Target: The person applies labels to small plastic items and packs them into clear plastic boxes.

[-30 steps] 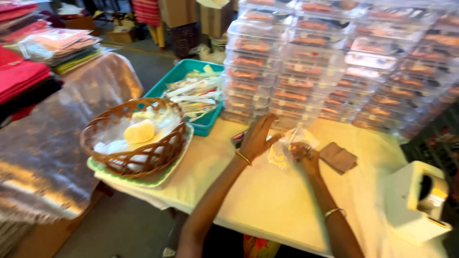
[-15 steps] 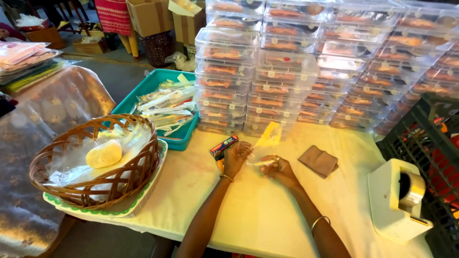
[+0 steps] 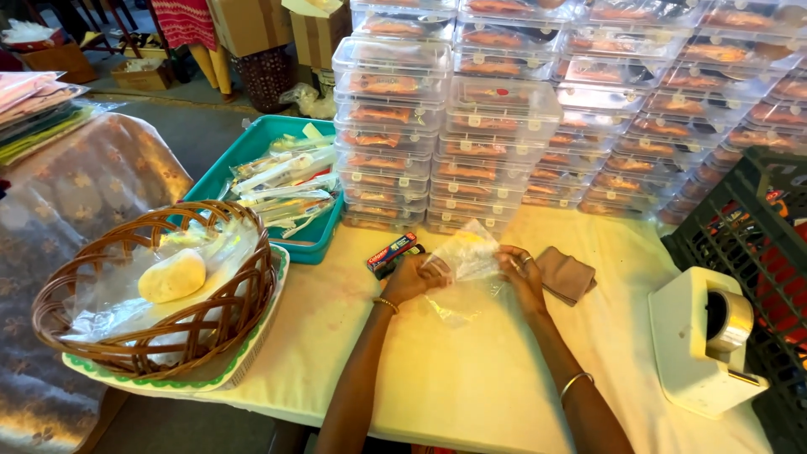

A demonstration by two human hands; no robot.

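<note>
A cream-covered bench (image 3: 471, 378) carries stacks of clear lidded boxes (image 3: 504, 118), a teal tray (image 3: 252, 155), a wicker basket (image 3: 151, 336) and a white tape dispenser (image 3: 702, 340). Near its middle, the left hand (image 3: 408, 279) and right hand (image 3: 521, 273) each pinch a side of a clear plastic bag (image 3: 466, 256), fingers closed on it just above the cloth. A brown folded cloth (image 3: 567, 273) lies beside the right hand.

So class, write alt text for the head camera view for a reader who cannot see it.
Two hands, left hand and right hand, hold a clear plastic bag over a cream-covered table. Around them: wicker basket, teal tray, stacked clear boxes, tape dispenser.
</note>
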